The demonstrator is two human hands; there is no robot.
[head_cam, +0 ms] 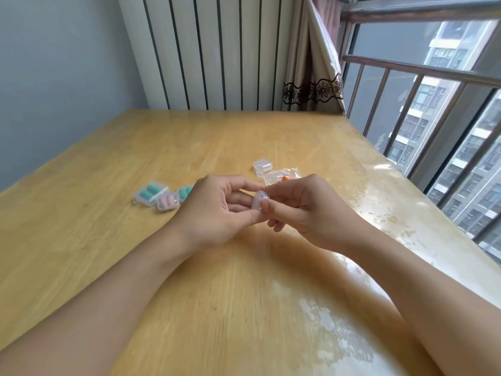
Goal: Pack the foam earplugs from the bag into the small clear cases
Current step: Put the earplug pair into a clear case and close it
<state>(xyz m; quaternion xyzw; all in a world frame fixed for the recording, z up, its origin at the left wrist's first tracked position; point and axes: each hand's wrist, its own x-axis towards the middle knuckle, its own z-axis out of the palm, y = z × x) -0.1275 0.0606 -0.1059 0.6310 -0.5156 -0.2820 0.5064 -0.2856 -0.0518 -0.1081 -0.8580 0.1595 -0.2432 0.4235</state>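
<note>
Both forearms reach up from six o'clock and meet mid-table, where my left hand (217, 210) and right hand (301, 210) pinch one small clear case (257, 202) between curled fingertips, lifted off the wooden table (244, 294). Whether its lid is open or latched I cannot tell; it looks empty. At one o'clock from my hands lies the bag (282, 176) with an orange earplug (285, 179) showing inside, touching a spare empty case (262, 165) beyond it. At nine o'clock sit three filled cases (162, 196), teal and pink. The case is slick and tiny: squeeze unevenly and it may shoot out of my grip and skid across the glossy tabletop.
</note>
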